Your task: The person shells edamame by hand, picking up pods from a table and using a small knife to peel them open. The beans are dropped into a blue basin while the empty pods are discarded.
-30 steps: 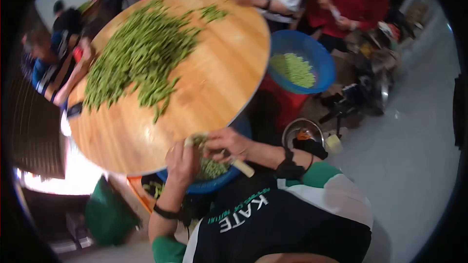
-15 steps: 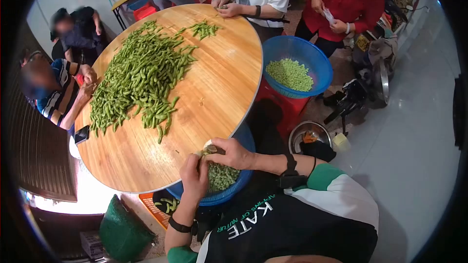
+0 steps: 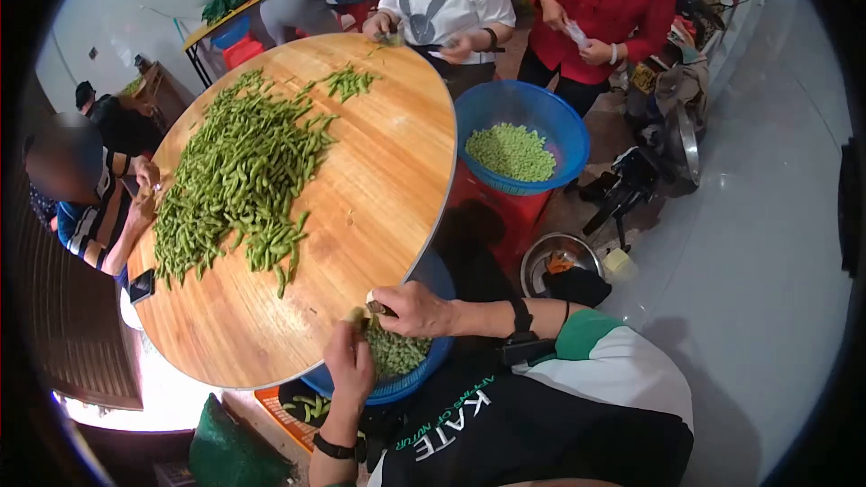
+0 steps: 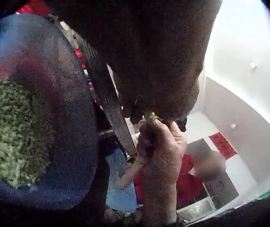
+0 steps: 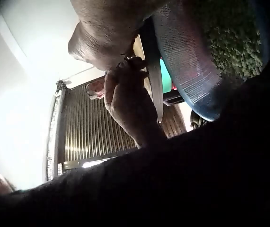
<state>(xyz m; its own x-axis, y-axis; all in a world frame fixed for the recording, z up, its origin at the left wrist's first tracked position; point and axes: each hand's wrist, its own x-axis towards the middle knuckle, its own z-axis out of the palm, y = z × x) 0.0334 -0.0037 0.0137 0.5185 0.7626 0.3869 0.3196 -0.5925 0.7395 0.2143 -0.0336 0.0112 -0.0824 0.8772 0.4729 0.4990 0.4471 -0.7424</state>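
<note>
Just above the near blue basket (image 3: pixel 435 343), my two hands work close together at the round table's near edge. My left hand (image 3: pixel 350 362) pinches a green soybean pod (image 3: pixel 357 316) between thumb and fingertips. Curled beside it, my right hand (image 3: pixel 419 310) holds a small dark, narrow piece (image 3: pixel 382 308); I cannot tell what it is. A white covering shows at its thumb tip. Shelled green beans (image 3: pixel 397 352) lie in the basket below. In the left wrist view, a bit of green (image 4: pixel 150 115) shows at the right hand's fingertips.
A large heap of green pods (image 3: pixel 239 171) covers the left of the round wooden table (image 3: pixel 370 198), with a phone (image 3: pixel 142 285) at its edge. Another blue basket (image 3: pixel 528 108) of shelled beans stands right. A metal bowl (image 3: pixel 532 271) is on the floor. Several people stand or sit around.
The head view has shifted and sharpened. My hands were touching round the pod half a second ago; now their fingertips are slightly farther apart, and the right hand has turned a little.
</note>
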